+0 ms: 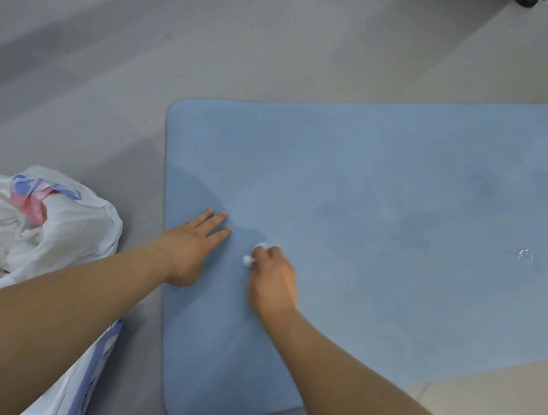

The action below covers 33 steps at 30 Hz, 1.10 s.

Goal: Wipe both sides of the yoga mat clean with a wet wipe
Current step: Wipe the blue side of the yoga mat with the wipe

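Seemingly early: my right hand (272, 278) pinches the balled wet wipe (249, 260) on the yoga mat (385, 221) near its left end, left hand (191, 249) flat; side 2 remains.

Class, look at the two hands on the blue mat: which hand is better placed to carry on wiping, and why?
The right hand. Its fingers are curled round the white wipe, which is pressed on the mat. The left hand lies flat beside it, holding nothing, steadying the mat near its end.

Grey floor (95, 47) under flat blue yoga mat (387, 204) and crumpled white plastic bag (66, 226).
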### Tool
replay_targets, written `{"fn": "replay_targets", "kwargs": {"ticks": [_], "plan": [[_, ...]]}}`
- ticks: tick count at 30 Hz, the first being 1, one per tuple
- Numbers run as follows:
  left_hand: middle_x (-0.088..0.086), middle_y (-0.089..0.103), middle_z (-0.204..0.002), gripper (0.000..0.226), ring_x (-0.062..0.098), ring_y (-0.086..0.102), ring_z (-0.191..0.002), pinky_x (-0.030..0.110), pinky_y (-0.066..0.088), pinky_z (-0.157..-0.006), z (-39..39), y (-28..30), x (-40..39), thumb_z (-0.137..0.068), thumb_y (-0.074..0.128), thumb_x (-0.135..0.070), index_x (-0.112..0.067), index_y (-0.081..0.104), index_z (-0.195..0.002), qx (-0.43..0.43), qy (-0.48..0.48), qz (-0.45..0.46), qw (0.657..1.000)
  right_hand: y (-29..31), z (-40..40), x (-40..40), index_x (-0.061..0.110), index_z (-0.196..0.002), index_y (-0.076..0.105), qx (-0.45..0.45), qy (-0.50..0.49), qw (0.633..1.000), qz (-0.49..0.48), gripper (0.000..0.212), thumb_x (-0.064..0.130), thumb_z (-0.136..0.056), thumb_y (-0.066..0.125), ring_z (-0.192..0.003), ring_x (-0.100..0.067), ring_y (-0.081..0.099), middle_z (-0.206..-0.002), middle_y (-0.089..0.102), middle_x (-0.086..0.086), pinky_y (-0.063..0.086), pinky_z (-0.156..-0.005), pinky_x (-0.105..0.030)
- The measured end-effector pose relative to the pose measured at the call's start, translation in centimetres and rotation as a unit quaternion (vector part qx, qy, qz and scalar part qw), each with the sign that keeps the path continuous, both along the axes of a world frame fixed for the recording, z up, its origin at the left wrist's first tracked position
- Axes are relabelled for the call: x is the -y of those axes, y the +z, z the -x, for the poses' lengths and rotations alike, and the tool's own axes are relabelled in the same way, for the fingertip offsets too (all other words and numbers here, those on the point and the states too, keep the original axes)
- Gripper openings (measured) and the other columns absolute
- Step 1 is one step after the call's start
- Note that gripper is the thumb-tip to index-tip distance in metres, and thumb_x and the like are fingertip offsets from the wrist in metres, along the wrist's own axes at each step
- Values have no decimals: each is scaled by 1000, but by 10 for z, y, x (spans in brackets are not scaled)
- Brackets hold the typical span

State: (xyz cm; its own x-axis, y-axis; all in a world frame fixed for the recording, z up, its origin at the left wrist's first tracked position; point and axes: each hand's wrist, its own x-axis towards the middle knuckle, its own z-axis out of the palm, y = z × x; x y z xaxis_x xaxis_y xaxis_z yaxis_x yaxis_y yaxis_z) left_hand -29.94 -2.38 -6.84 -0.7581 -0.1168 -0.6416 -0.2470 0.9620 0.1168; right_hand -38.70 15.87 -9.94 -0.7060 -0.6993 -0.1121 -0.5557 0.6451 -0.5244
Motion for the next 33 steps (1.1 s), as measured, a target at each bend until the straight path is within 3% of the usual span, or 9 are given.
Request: {"fn": "replay_targets", "kwargs": {"ticks": [3,7,15,18,20,22,26,29,33], "plan": [[1,-32,-162,102,22,-25,-152,38,7,-126,-5,0,-4,-91,56,-51,-21,-12,-160,-2,2,-2,1000,-1,-23,4,7,-91,61,-15,89,996,7,14,13,-85,49,-65,-35,57,-84,57,-17,48,-60,-35],[1,-38,-159,135,25,-31,-149,44,0,-126,-10,-3,-10,-68,51,-92,-21,-22,-156,16,-4,4,1000,-5,15,-11,9,-100,63,-57,140,988,-18,20,19,-86,53,-74,-36,59,-87,59,-17,52,-65,-38],[4,-36,-160,140,28,-30,-149,44,-1,-126,-12,-8,-9,-64,54,-93,-19,-21,-157,-3,-16,22,1000,0,134,-85,0,-91,56,-83,-62,983,-153,20,-8,-72,57,-74,-42,54,-90,50,-25,41,-64,-42],[4,-36,-160,140,27,-29,-149,44,0,-126,-11,-9,-9,-65,55,-92,-19,-21,-157,-4,-13,20,1000,-1,114,-74,1,-91,59,-81,-122,984,-102,17,-4,-75,52,-72,-41,56,-89,54,-23,40,-62,-38],[4,-37,-160,140,27,-30,-149,44,0,-126,-11,-9,-10,-64,56,-92,-19,-21,-157,-6,-12,20,1000,-4,75,-57,7,-91,62,-38,-104,993,-41,15,4,-85,49,-78,-37,59,-87,57,-13,41,-68,-32],[4,-37,-160,141,28,-30,-149,44,0,-126,-12,-10,-11,-64,57,-91,-19,-20,-157,-6,-11,22,1000,-4,23,-35,9,-97,60,1,-11,999,-50,18,10,-92,43,-88,-34,57,-95,57,-10,42,-75,-32],[6,-38,-159,142,30,-31,-149,46,1,-126,-11,-8,-13,-65,56,-91,-17,-22,-156,1,-17,31,999,2,-53,-1,7,-89,62,31,99,994,-23,21,14,-76,47,-64,-35,55,-84,56,-16,42,-56,-34],[8,-37,-159,141,32,-30,-149,47,3,-126,-10,-7,-17,-66,56,-90,-16,-22,-156,3,-21,44,999,7,-44,-3,7,-88,62,-16,156,988,-5,27,17,-80,38,-64,-32,55,-81,57,-15,42,-55,-31],[6,-36,-160,136,30,-30,-149,47,1,-125,-10,-5,-16,-69,57,-88,-19,-22,-157,-3,-42,47,998,6,28,-35,6,-91,60,-60,111,990,-57,21,14,-83,43,-72,-38,58,-86,55,-21,50,-64,-39]]}}
